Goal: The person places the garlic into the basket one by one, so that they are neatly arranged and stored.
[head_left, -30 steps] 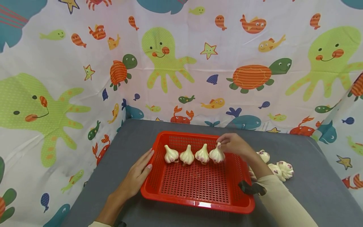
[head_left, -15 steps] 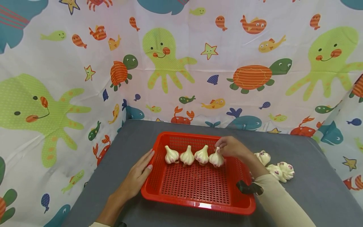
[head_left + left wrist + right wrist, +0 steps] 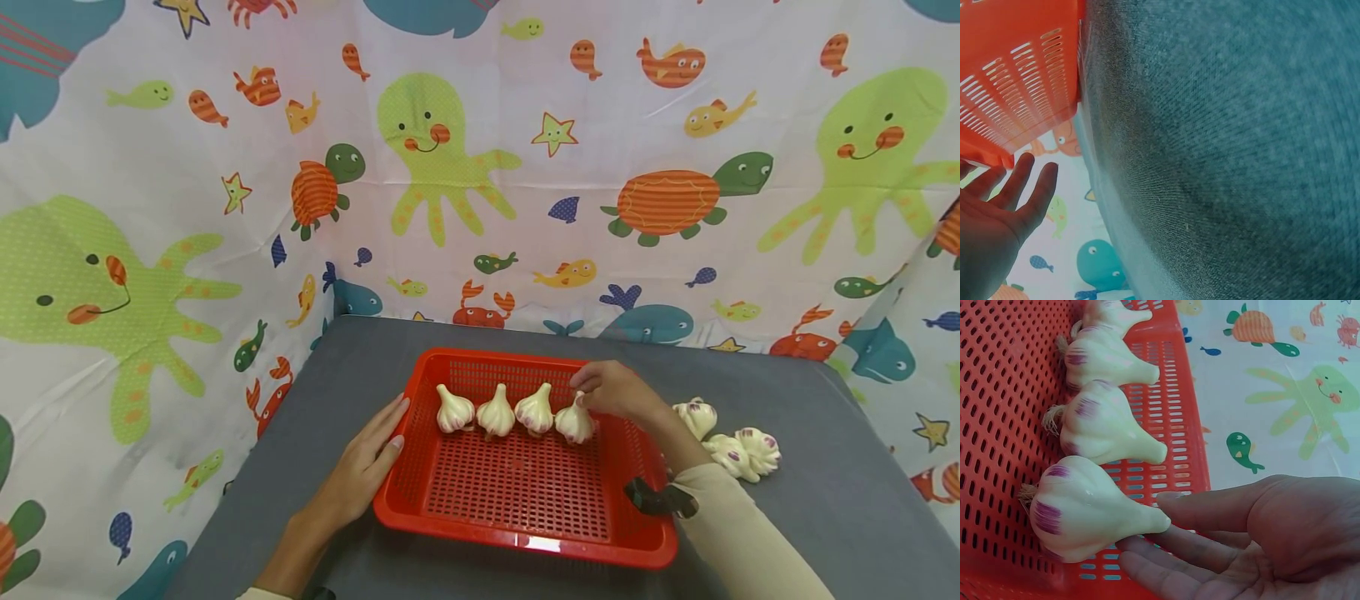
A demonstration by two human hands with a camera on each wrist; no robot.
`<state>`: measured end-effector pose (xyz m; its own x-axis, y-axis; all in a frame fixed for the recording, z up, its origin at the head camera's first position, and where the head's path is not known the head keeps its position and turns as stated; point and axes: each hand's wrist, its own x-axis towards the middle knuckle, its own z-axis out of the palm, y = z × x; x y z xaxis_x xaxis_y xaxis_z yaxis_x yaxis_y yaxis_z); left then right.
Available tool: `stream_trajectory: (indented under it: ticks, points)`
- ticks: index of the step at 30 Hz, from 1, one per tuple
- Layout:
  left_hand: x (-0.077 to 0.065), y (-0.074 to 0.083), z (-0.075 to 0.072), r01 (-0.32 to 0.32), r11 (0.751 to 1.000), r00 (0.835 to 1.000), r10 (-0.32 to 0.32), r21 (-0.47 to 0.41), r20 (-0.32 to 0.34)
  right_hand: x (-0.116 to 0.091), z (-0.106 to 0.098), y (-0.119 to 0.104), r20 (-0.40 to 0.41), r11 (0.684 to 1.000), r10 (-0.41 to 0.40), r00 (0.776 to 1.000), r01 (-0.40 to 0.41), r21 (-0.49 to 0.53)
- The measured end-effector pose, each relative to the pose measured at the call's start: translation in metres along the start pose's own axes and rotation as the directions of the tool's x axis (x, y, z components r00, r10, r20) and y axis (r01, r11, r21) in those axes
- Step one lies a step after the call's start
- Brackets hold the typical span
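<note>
In the head view a red basket [image 3: 517, 533] holds a row of several garlic bulbs [image 3: 455, 410]. My left hand [image 3: 363, 458] rests on its left side with fingers straight. From below, the left wrist view shows those fingers [image 3: 1040, 194] at the basket's wall. My right hand [image 3: 618, 392] reaches over the back right of the basket. It lightly pinches the stem of the rightmost garlic bulb [image 3: 575, 422]. In the right wrist view this bulb [image 3: 1079, 512] lies on its side against the slotted wall, stem between thumb and fingers, purple streaks showing.
Several more garlic bulbs [image 3: 742, 454] lie on the grey table [image 3: 817, 508] right of the basket, some hidden by the right forearm. A curtain [image 3: 555, 183] printed with sea animals hangs behind and along both sides.
My right hand and the rightmost bulb moved slightly down and nearer over the last second, then the bulb shifted slightly right. My left hand stays at the basket's side.
</note>
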<state>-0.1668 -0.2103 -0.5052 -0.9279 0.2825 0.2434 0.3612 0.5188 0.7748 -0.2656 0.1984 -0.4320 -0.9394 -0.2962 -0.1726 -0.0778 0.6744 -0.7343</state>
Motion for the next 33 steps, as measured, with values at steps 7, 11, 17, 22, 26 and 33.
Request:
stream_trajectory:
  ticks: [7, 11, 17, 22, 26, 33]
  points:
    - [0.0, 0.0, 0.0, 0.001, 1.0, 1.0, -0.001, 0.009, 0.0, -0.005, -0.006, -0.003, -0.017, 0.999, -0.036, 0.999, 0.037, 0.027]
    - [0.001, 0.0, 0.0, -0.002, 1.0, 1.0, 0.002, 0.017, -0.003, -0.009, -0.01, -0.005, -0.021, 0.998, -0.025, 0.999, 0.026, 0.051]
    - [0.001, -0.001, 0.0, -0.004, 1.0, 1.0, 0.004, 0.016, -0.002, -0.016, -0.016, -0.005, -0.039, 0.999, -0.018, 0.999, 0.019, 0.029]
    - [0.001, -0.001, 0.0, 0.0, 1.0, 1.0, 0.0, 0.015, 0.001, -0.022, -0.018, -0.005, -0.045, 0.997, -0.017, 0.999, 0.021, 0.071]
    - [0.001, -0.001, 0.0, 0.0, 1.0, 1.0, -0.001, 0.014, 0.003, -0.029, -0.022, -0.005, -0.055, 0.994, -0.004, 0.999, 0.01, 0.112]
    - [0.001, 0.001, 0.0, -0.006, 1.0, 1.0, 0.006, 0.014, 0.0, -0.045, -0.027, -0.005, -0.128, 0.991, -0.009, 0.992, 0.025, 0.128]
